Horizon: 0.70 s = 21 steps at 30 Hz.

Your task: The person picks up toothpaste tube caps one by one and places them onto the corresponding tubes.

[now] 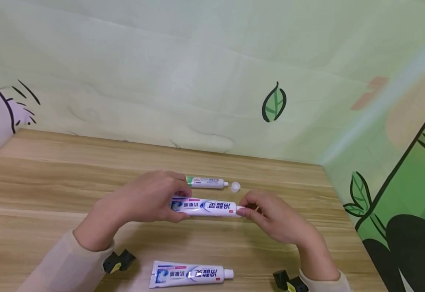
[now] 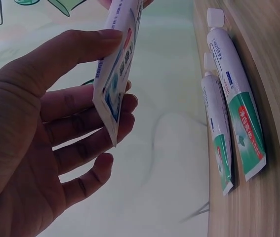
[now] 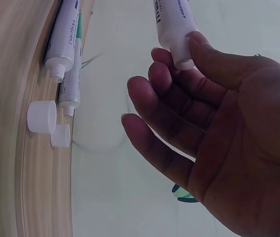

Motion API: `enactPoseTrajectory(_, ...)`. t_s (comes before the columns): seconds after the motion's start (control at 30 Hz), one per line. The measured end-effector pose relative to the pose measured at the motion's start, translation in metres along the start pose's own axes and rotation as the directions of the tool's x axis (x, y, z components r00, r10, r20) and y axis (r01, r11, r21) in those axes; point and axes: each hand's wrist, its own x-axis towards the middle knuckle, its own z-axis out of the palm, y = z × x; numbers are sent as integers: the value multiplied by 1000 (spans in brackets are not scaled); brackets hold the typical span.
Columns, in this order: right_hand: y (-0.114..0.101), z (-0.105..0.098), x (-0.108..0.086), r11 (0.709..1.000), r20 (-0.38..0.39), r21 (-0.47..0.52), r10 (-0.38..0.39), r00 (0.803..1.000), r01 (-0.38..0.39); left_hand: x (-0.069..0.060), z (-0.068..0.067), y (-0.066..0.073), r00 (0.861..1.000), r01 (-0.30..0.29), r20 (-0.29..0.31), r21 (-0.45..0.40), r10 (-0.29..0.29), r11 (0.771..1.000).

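Note:
Held lengthwise above the table is a white, blue-lettered toothpaste tube [image 1: 212, 207]. My left hand [image 1: 148, 196] grips its flat end between thumb and fingers; in the left wrist view the thumb lies across the tube [image 2: 117, 74]. My right hand [image 1: 276, 217] pinches the white cap [image 3: 180, 53] at the other end, thumb on one side, fingertips on the other. Beyond the hands lie two green-and-white tubes, a larger one [image 2: 233, 84] and a smaller one [image 2: 216, 118], both uncapped in the right wrist view. Two loose white caps, one large [image 3: 42, 117], one small [image 3: 60, 136], are beside their nozzles.
Nearer the front edge lies another white and blue tube [image 1: 188, 274] with its cap on, pointing right. The wooden table [image 1: 70, 170] meets a pale printed cloth wall [image 1: 183, 73] at the back, with a green patterned cloth on the right.

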Motion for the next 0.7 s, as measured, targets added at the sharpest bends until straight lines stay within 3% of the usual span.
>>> enactPoseTrajectory(0.2,0,0,0,1000,25,10,9,1000,-10,1,0,1,1000,14,19,12,-14,1000)
enactPoseTrajectory(0.43,1,1,-2,1000,28,-9,6,1000,-5,1,2,0,1000,-20,7,39,19,999)
enactPoseTrajectory(0.7,1,3,-1,999,27,-29,15,1000,-15,2,7,1,999,4,39,53,-6,999)
